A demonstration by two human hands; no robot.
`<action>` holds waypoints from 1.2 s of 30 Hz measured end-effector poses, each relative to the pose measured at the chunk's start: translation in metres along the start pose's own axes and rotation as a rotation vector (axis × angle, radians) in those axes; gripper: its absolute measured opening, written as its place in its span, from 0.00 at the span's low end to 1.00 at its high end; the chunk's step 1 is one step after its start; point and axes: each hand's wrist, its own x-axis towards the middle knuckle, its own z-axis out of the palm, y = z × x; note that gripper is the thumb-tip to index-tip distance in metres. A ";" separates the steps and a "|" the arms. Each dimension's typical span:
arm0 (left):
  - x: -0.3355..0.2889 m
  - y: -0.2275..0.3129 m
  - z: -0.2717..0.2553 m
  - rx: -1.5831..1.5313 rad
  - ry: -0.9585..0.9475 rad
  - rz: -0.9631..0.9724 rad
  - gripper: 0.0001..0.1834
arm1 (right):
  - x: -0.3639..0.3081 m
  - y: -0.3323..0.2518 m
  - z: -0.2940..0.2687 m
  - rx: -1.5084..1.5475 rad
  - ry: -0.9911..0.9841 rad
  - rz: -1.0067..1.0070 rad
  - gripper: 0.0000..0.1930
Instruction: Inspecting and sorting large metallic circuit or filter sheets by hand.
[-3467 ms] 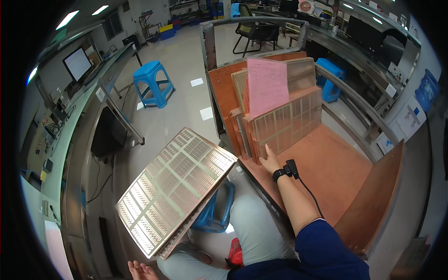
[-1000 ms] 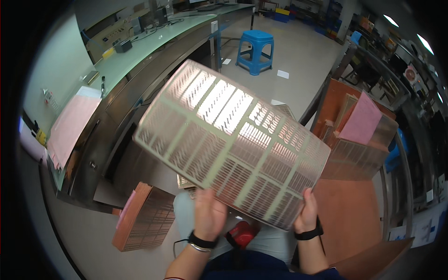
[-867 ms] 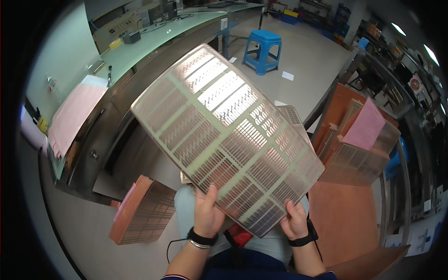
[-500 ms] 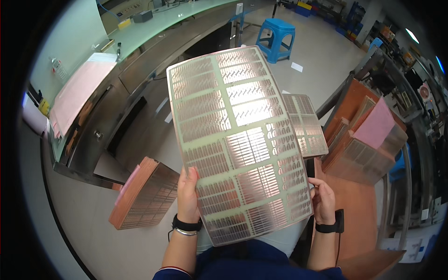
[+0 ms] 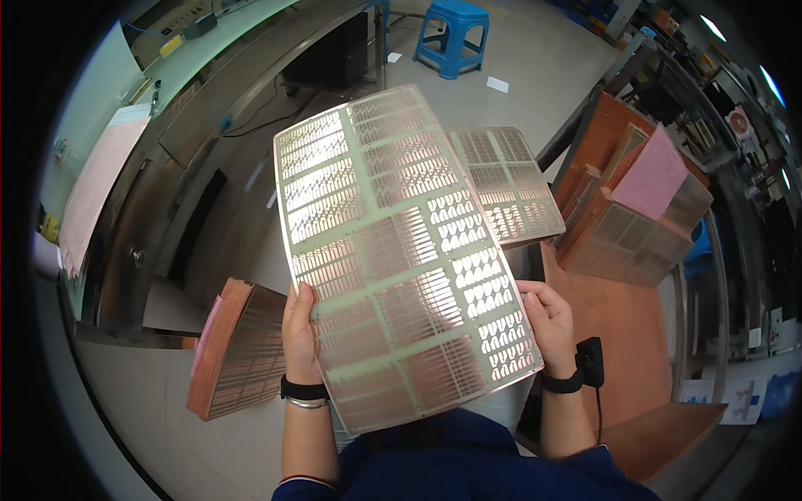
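Both hands are gripping a big thin panel (image 5: 397,259) by its near edge, left hand (image 5: 301,330) and right hand (image 5: 547,321) at opposite sides so it's staying flat, probably; it's hovering over the lap, another sheet (image 5: 505,184) lying behind it.

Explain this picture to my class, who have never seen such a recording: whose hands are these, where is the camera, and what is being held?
There is no machine here. A person wears a wide-angle camera on the head, looking down at their own hands, so straight edges look bent.

The left hand and right hand grip the two sides of a large thin metal sheet patterned with rows of fine slots. A second sheet shows behind it.

To the person's left stands a stack of sheets. To the right, an orange table carries more stacks, one topped with pink paper. A blue stool stands on the floor beyond.
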 end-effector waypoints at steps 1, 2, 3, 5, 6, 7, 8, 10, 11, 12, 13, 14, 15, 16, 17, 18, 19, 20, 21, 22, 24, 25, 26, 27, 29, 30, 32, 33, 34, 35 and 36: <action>0.000 0.001 0.001 0.008 0.010 0.010 0.21 | 0.000 0.000 0.001 -0.001 0.002 0.002 0.14; 0.000 0.001 0.001 0.007 0.010 0.007 0.21 | 0.000 0.000 0.001 -0.010 0.008 0.004 0.14; 0.000 0.001 0.002 -0.004 0.019 0.006 0.21 | 0.000 0.000 0.002 -0.020 0.014 0.006 0.14; 0.000 0.001 0.001 -0.014 0.028 0.004 0.21 | 0.001 -0.001 0.002 -0.023 0.011 0.005 0.14; 0.000 0.001 -0.002 -0.018 0.030 0.003 0.21 | 0.001 -0.001 0.003 -0.026 0.006 0.003 0.14; 0.000 0.000 -0.003 -0.021 0.032 0.002 0.21 | 0.001 -0.001 0.003 -0.025 0.006 0.004 0.14; 0.000 0.000 -0.004 -0.019 0.034 0.002 0.21 | 0.002 0.000 0.003 -0.039 0.009 -0.004 0.14; 0.001 0.003 -0.007 -0.039 0.004 0.000 0.22 | 0.003 0.002 0.006 -0.044 0.001 -0.010 0.14; 0.002 0.004 -0.008 -0.030 0.014 0.008 0.22 | 0.003 0.002 0.006 -0.072 0.022 -0.006 0.13; 0.005 0.001 -0.009 0.040 0.013 0.042 0.23 | 0.004 0.002 0.005 -0.100 0.041 -0.001 0.13; 0.007 0.000 -0.010 0.112 0.017 0.076 0.23 | 0.003 0.001 0.005 -0.074 0.059 0.021 0.13; 0.008 -0.001 -0.013 0.131 0.009 0.061 0.24 | 0.004 0.003 0.002 -0.096 0.046 0.012 0.13; 0.007 0.000 -0.012 0.143 0.032 0.074 0.24 | 0.006 0.005 -0.002 -0.117 0.032 0.003 0.13; 0.007 0.000 -0.006 0.108 0.027 0.059 0.24 | 0.006 0.007 -0.003 -0.145 0.050 0.005 0.13; 0.006 0.000 0.000 0.071 0.022 0.044 0.24 | 0.007 0.008 -0.005 -0.175 0.046 -0.008 0.13; 0.005 0.002 0.004 0.078 0.042 0.055 0.24 | 0.007 0.008 -0.005 -0.170 0.045 -0.009 0.14; 0.004 0.006 0.010 0.050 0.021 0.030 0.24 | 0.007 0.009 -0.005 -0.165 0.047 -0.010 0.14; 0.002 0.008 0.015 0.018 -0.001 0.002 0.24 | 0.007 0.011 -0.006 -0.162 0.030 -0.004 0.14; 0.001 0.010 0.018 0.020 0.015 0.009 0.24 | 0.007 0.013 -0.008 -0.199 0.038 -0.017 0.14; 0.000 0.012 0.021 0.015 0.003 -0.001 0.24 | 0.007 0.014 -0.009 -0.237 0.047 -0.033 0.14; 0.001 0.013 0.022 0.003 -0.014 -0.011 0.24 | 0.008 0.018 -0.012 -0.241 0.041 -0.035 0.14; 0.001 0.012 0.022 0.002 -0.007 -0.008 0.24 | 0.008 0.020 -0.013 -0.249 0.053 -0.043 0.14; 0.001 0.012 0.023 -0.006 -0.024 -0.015 0.24 | 0.007 0.021 -0.013 -0.250 0.047 -0.040 0.14; 0.000 0.013 0.024 -0.014 -0.043 -0.022 0.24 | 0.007 0.022 -0.013 -0.253 0.055 -0.040 0.14; 0.000 0.014 0.026 -0.025 -0.049 -0.034 0.23 | 0.005 0.024 -0.017 -0.261 0.066 -0.045 0.15; -0.001 0.014 0.025 0.013 -0.036 -0.028 0.23 | 0.003 0.026 -0.020 -0.241 0.068 -0.021 0.15; -0.001 0.013 0.025 0.050 -0.030 -0.017 0.23 | 0.003 0.025 -0.019 -0.222 0.072 -0.006 0.16; -0.003 0.013 0.024 0.054 -0.025 -0.031 0.23 | 0.004 0.025 -0.013 -0.190 0.073 0.001 0.17; -0.004 0.013 0.023 0.058 -0.024 -0.045 0.24 | 0.004 0.024 -0.011 -0.158 0.076 0.006 0.19; -0.005 0.012 0.021 0.056 -0.032 -0.042 0.24 | 0.005 0.024 -0.012 -0.159 0.079 -0.002 0.19; -0.006 0.012 0.019 0.033 -0.061 -0.049 0.25 | 0.006 0.025 -0.015 -0.144 0.052 0.040 0.20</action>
